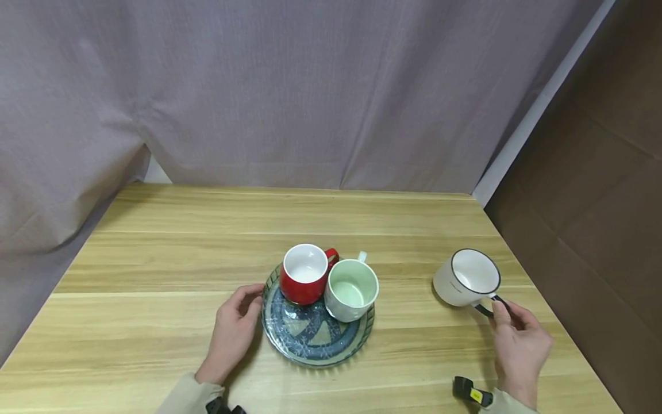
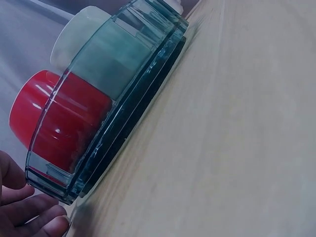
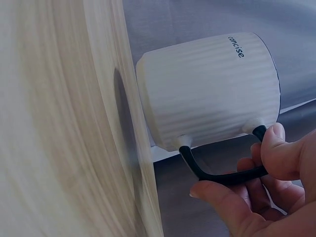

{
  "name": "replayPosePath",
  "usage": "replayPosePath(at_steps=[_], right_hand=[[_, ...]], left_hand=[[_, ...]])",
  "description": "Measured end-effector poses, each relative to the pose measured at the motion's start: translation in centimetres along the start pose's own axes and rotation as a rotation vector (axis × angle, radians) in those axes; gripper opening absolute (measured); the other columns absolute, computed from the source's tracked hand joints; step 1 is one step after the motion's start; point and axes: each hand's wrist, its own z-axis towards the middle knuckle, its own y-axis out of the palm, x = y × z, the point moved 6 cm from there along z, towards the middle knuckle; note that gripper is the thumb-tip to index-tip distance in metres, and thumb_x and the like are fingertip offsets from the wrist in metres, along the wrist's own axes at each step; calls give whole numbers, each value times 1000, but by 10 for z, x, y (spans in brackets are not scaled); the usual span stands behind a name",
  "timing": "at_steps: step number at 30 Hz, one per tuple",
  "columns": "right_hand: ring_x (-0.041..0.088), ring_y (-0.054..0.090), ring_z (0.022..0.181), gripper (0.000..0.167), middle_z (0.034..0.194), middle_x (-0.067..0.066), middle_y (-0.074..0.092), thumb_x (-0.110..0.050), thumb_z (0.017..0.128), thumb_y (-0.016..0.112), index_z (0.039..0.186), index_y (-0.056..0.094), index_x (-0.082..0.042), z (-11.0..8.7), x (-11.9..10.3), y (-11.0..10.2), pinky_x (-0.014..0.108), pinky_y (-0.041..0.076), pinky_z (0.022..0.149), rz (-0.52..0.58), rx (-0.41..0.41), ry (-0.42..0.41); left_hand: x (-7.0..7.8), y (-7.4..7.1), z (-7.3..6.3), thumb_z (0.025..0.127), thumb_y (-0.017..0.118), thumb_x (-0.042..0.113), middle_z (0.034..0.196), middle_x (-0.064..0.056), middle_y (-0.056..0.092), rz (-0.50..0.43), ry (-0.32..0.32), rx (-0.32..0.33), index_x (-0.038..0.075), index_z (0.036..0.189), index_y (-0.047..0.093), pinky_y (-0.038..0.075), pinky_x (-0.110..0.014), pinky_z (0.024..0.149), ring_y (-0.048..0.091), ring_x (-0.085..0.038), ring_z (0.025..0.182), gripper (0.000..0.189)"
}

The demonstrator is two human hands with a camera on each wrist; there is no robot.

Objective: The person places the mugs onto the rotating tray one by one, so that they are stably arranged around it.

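Note:
A white mug [image 3: 207, 89] with a dark rim, black handle and "concise" lettering is at the right, upright in the head view. My right hand [image 1: 519, 345] grips its handle [image 3: 227, 177] between thumb and fingers. In the right wrist view the mug's base is just above the table, over its shadow. A round bluish glass dish [image 1: 315, 348] with a raised, fluted wall sits near the table's middle. On it stand a red mug [image 1: 302, 287] and a pale green mug [image 1: 351, 290], side by side. My left hand [image 1: 233, 330] holds the dish's left rim, thumb and fingers around the edge.
The wooden table [image 1: 155, 259] runs back to a grey curtain [image 1: 258, 98]. A brown panel [image 1: 584, 201] rises along the right side. Dark wrist straps, one [image 1: 473, 393] with a yellow label, sit at both sleeves.

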Motion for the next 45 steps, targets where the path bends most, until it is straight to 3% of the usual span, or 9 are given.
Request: replayPosePath(at_steps=[4, 11, 16, 27, 37, 45], right_hand=[[3, 62, 75, 20, 85, -5, 64, -17, 82, 78, 99, 74, -6, 2, 3, -1, 13, 56, 64, -8, 6, 8], [2, 60, 77, 17, 85, -8, 62, -11, 87, 72, 101, 70, -3, -15, -22, 5, 11, 55, 66, -35, -7, 31], [2, 60, 76, 15, 84, -8, 62, -9, 86, 72, 100, 70, -3, -18, -27, 7, 11, 55, 66, -10, -6, 46], [3, 59, 76, 20, 84, -7, 61, -12, 86, 73, 103, 70, -2, -16, -24, 5, 10, 55, 65, -37, -2, 33], [1, 59, 72, 10, 80, -9, 62, -8, 86, 73, 95, 71, -5, -16, -26, 5, 9, 54, 62, 2, 2, 10], [4, 60, 75, 21, 84, -4, 63, -15, 83, 77, 100, 73, -3, -7, -12, 1, 12, 55, 63, 11, 3, 7]], left_hand=[[0, 0, 0, 94, 57, 4, 112, -9, 68, 2, -9, -3, 6, 119, 64, 52, -30, 86, 64, -21, 96, 27], [0, 0, 1, 93, 57, 3, 108, -9, 67, 19, -3, 8, 7, 124, 63, 52, -33, 89, 62, -20, 97, 32], [-1, 0, 1, 93, 58, 4, 105, -7, 67, 37, -3, 19, 9, 121, 65, 51, -35, 91, 61, -17, 98, 29], [-1, 1, 2, 94, 56, 4, 110, -8, 69, 25, 7, 24, 6, 115, 67, 53, -29, 83, 65, -20, 93, 24], [-2, 1, 3, 92, 58, 3, 100, -8, 68, 37, -2, 33, 6, 116, 66, 52, -27, 78, 62, -18, 87, 25], [-2, 1, 2, 92, 58, 3, 96, -7, 68, 37, -11, 33, 7, 114, 67, 51, -26, 76, 60, -17, 85, 24]])
